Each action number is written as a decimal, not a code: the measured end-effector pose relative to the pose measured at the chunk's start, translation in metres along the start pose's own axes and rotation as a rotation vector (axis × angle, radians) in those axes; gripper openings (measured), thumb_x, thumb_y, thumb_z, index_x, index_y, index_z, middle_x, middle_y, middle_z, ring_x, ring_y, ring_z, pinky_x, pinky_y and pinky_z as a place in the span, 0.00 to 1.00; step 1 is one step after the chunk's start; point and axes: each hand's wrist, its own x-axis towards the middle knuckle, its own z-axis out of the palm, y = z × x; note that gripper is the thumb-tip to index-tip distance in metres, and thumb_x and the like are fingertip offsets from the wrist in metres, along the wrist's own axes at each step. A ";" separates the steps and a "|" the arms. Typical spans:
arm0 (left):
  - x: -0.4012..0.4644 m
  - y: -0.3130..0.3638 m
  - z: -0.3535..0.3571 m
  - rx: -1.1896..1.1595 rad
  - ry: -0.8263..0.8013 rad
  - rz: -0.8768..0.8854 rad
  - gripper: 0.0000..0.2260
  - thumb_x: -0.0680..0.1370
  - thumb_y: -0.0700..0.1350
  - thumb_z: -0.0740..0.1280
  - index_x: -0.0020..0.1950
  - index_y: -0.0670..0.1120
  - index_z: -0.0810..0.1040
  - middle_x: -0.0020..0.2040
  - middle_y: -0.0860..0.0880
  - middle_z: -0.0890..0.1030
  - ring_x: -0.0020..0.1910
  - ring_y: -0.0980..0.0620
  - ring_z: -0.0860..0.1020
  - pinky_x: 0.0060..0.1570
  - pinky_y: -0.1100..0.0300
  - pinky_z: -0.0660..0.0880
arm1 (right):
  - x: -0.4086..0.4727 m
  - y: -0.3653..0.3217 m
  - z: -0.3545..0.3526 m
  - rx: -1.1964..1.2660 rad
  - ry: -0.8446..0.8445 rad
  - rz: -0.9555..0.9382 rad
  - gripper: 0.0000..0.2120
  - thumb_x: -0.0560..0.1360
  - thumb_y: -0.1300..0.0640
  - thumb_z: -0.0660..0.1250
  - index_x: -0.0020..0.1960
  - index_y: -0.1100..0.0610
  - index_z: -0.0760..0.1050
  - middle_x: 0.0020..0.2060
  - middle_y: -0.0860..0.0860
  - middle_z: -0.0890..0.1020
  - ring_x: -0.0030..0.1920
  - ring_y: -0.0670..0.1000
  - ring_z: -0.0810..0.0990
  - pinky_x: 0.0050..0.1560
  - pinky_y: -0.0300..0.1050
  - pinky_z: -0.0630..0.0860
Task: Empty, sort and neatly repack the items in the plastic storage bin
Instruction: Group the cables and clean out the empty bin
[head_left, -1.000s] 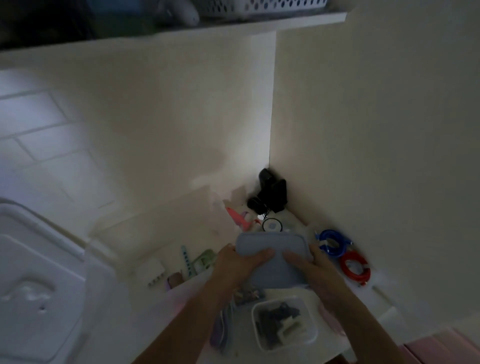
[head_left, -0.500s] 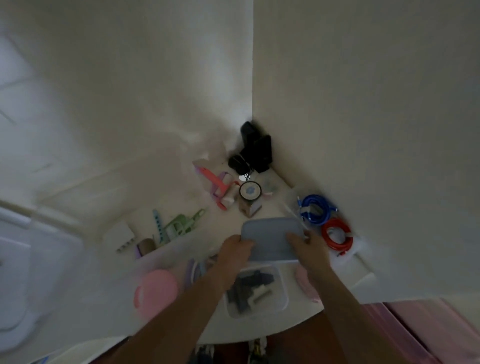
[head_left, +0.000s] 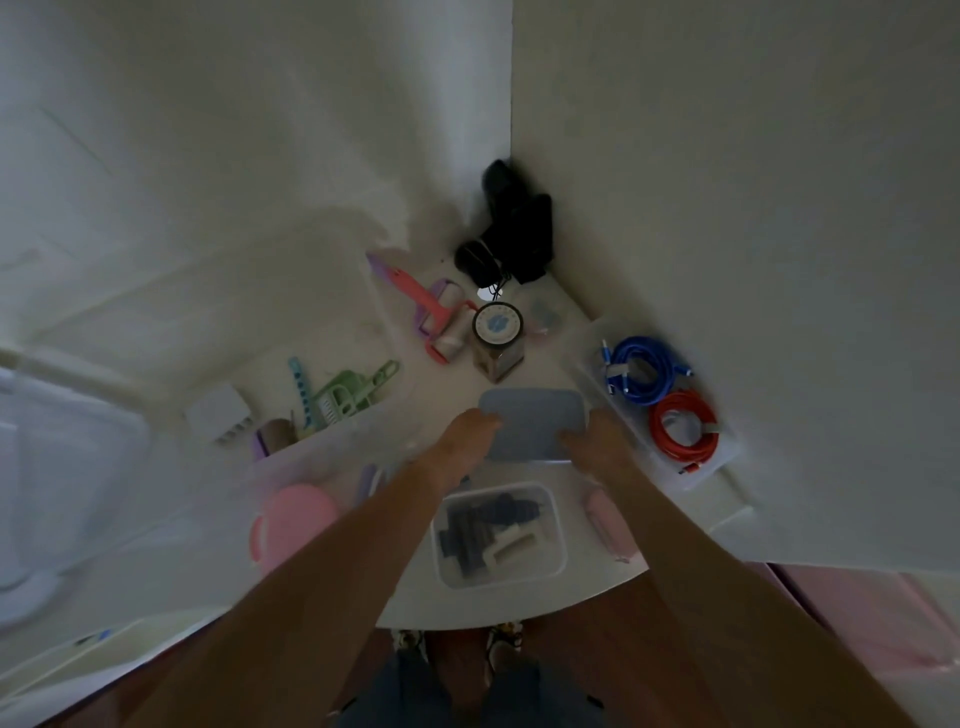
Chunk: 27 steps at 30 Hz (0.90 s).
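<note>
A grey-blue rectangular lid (head_left: 532, 422) is held flat above the white table, my left hand (head_left: 467, 434) gripping its left edge and my right hand (head_left: 592, 434) its right edge. Just in front of the lid sits a small clear container (head_left: 551, 564) with dark items inside and no lid on it. The large clear plastic storage bin (head_left: 311, 457) stands to the left; a green tool (head_left: 353, 395), a light-blue strip (head_left: 300, 389) and a white block (head_left: 218, 418) lie inside it.
A clear tray (head_left: 727, 460) at the right holds a blue cable (head_left: 644, 376) and a red cable (head_left: 683, 426). A jar (head_left: 496, 338), a pink roller (head_left: 439, 319) and black devices (head_left: 511, 228) sit toward the wall corner. A pink round case (head_left: 293, 519) lies left; the bin's lid (head_left: 62, 467) far left.
The view has tilted further down and steadied. Both hands still hold the grey-blue lid, which has stayed over the table just behind the small clear container.
</note>
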 end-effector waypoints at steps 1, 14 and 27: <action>-0.008 -0.004 -0.001 0.167 0.028 0.098 0.18 0.82 0.44 0.61 0.71 0.38 0.71 0.68 0.38 0.74 0.65 0.40 0.74 0.61 0.55 0.69 | -0.010 -0.001 -0.001 -0.022 0.036 -0.053 0.22 0.78 0.56 0.66 0.68 0.65 0.68 0.62 0.60 0.76 0.61 0.59 0.76 0.58 0.49 0.73; -0.057 -0.130 0.003 1.039 -0.063 0.948 0.36 0.71 0.56 0.70 0.76 0.50 0.64 0.75 0.46 0.69 0.68 0.45 0.72 0.64 0.47 0.74 | -0.122 0.049 0.063 -0.339 0.182 -0.583 0.27 0.64 0.56 0.78 0.63 0.51 0.77 0.64 0.51 0.78 0.61 0.55 0.78 0.58 0.45 0.76; -0.085 -0.136 -0.032 0.960 0.123 1.001 0.20 0.73 0.56 0.60 0.63 0.52 0.76 0.59 0.50 0.80 0.56 0.51 0.79 0.49 0.57 0.81 | -0.105 0.105 0.024 0.070 0.348 0.140 0.24 0.74 0.49 0.71 0.67 0.49 0.68 0.69 0.53 0.64 0.61 0.63 0.76 0.56 0.61 0.79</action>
